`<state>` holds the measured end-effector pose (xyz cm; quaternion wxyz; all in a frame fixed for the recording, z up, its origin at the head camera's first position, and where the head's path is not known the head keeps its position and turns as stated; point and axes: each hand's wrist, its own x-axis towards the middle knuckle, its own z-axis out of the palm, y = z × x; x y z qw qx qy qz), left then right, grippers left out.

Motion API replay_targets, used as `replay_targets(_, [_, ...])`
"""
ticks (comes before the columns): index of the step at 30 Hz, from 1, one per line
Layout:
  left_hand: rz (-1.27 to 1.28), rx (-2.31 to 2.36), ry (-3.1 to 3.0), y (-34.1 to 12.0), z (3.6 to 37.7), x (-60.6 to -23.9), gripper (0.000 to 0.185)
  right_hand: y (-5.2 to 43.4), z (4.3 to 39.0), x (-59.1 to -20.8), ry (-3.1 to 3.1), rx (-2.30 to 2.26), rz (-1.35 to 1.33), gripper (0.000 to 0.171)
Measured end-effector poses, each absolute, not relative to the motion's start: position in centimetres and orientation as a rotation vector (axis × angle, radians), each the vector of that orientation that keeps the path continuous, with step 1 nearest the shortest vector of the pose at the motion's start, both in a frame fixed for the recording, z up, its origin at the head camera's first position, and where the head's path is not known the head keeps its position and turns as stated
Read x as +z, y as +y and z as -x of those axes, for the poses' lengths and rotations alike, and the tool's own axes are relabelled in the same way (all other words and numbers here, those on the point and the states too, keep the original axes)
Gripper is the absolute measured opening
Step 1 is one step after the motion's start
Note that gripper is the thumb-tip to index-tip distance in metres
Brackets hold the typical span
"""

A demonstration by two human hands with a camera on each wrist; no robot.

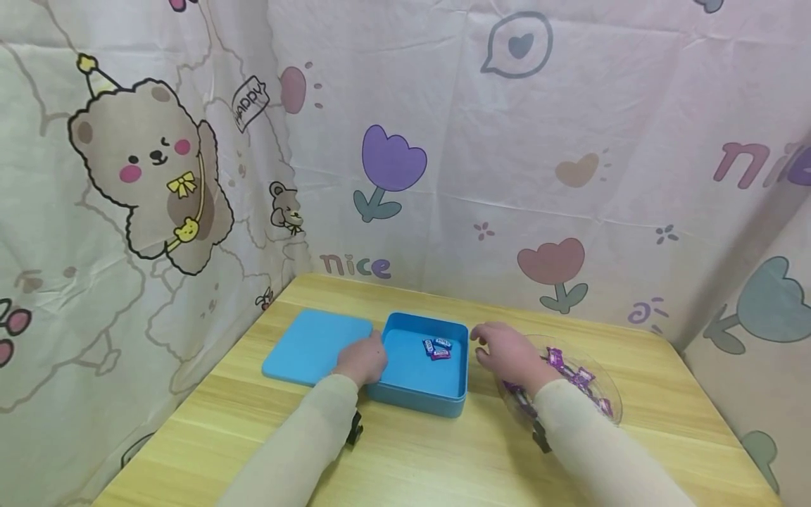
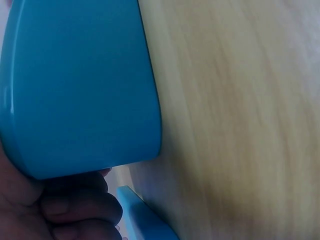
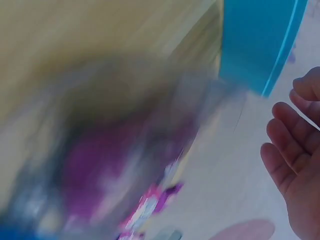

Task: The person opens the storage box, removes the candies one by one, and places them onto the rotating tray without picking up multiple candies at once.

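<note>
A blue open-topped box (image 1: 415,400) stands on the wooden table with several small wrapped candies (image 1: 438,348), blue and pink, on its floor. My left hand (image 1: 363,359) grips the box at its left wall; the left wrist view shows the fingers (image 2: 87,206) curled beside the box's side. Just right of the box, my right hand (image 1: 507,352) hovers with loosely bent fingers and nothing visible in them. Under that forearm lies a clear plastic bowl (image 1: 616,384) of purple-wrapped candies (image 1: 583,378), partly hidden by the arm and blurred in the right wrist view.
A flat blue lid (image 1: 310,345) lies on the table (image 1: 443,465) to the left of the box, close to the left hand. Printed cloth curtains (image 1: 456,141) hang behind the table and at both sides.
</note>
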<state>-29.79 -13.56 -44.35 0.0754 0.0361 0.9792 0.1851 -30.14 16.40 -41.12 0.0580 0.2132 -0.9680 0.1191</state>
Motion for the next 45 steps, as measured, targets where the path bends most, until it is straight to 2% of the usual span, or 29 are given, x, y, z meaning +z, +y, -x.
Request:
replay_targets(15, [-0.114,0.585,2.936,-13.6,29.5,-44.4,0.057,10.0,31.0,-42.2,-2.934,0.172,-0.816,0.028])
replay_targets(25, [-0.126,0.536,2.938,-13.5,29.4,-44.3,0.058,9.1,31.8,-44.4,-2.964,0.105,-0.762,0.026])
replay_targets(39, [-0.097,0.569,2.93,-13.5,29.5,-44.2,0.058,8.5,31.8,-44.6,-2.968,-0.014,-0.723,0.023])
replay_targets(45, [-0.09,0.564,2.927,-13.5,29.5,-44.2,0.057,8.5,31.9,-44.8,-2.961,-0.007,-0.738,0.016])
